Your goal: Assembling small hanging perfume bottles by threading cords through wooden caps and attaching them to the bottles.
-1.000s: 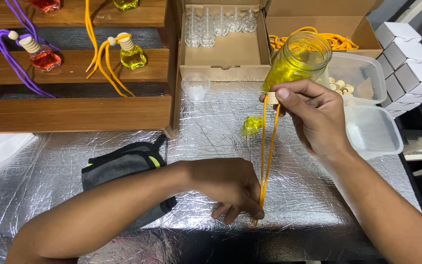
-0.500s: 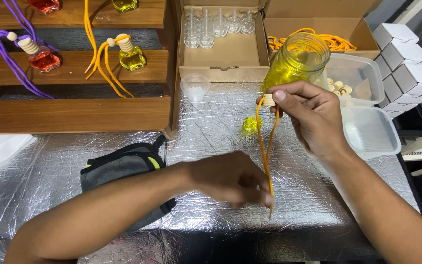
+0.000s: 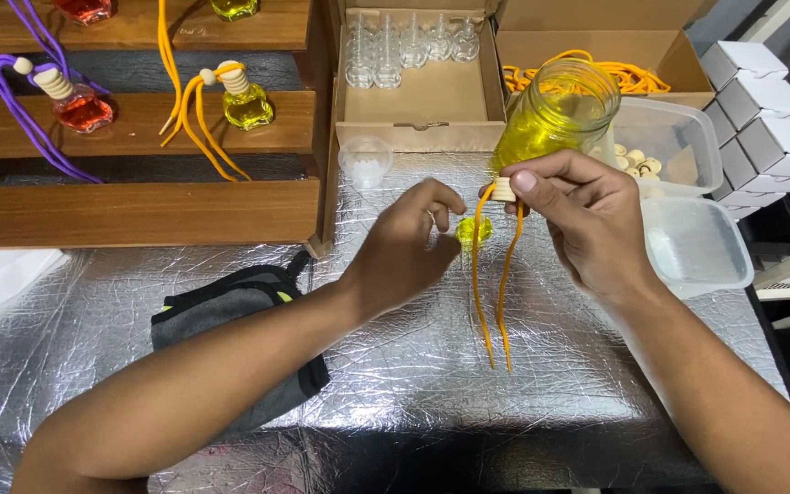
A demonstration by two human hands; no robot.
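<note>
The left cardboard box, at 12 o'clock on the worktop, holds a row of clear empty glass bottles along its far wall; the exact count cannot be told. The right cardboard box, at 1 o'clock, holds a tangle of orange cords. One glass jar with yellow liquid stands in front of it. Two clear plastic tubs sit at 2 o'clock: the far tub holds small wooden caps; the near tub shows no clear contents. One small clear cup with white pieces stands at 11 o'clock.

The wooden shelf at 10 o'clock carries two fully visible finished bottles: one red bottle with purple cord and one yellow bottle with orange cord. White cartons are stacked at 3 o'clock. One black pouch lies at 8 o'clock.

The small yellow bottle is near the centre of the worktop, between both hands. It is small, rounded and filled with yellow liquid. The wooden cap is directly above it, with one orange cord looped through it and two strands hanging toward 6 o'clock.

The right hand is pinched on the wooden cap. The left hand has its fingers curled next to the small yellow bottle; whether it grips the bottle cannot be told.
</note>
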